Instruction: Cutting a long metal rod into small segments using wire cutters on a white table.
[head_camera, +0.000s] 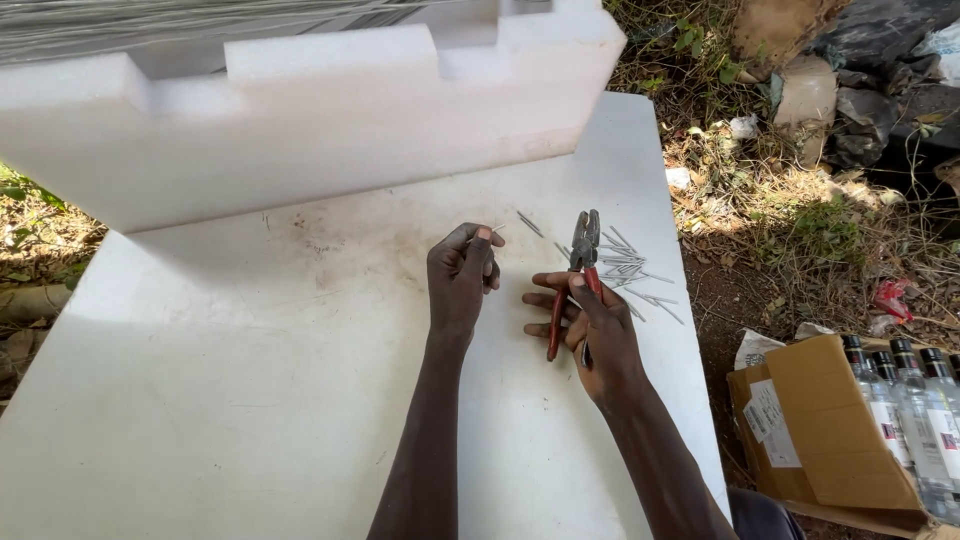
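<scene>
My right hand (590, 325) grips a pair of red-handled pliers (577, 262), jaws pointing away from me over a white foam board (250, 350). My left hand (462, 275) is closed, pinching a thin short piece of wire (497, 229) between thumb and fingers, just left of the pliers. A small pile of several cut wire pieces (630, 272) lies on the board right beside the plier jaws. One loose piece of wire (529, 223) lies a little farther away.
A notched white foam block (300, 120) stands along the board's far edge. On the ground to the right is a cardboard box (815, 440) holding several clear bottles (915, 420). Dry grass, dirt and litter (790, 230) lie past the board's right edge.
</scene>
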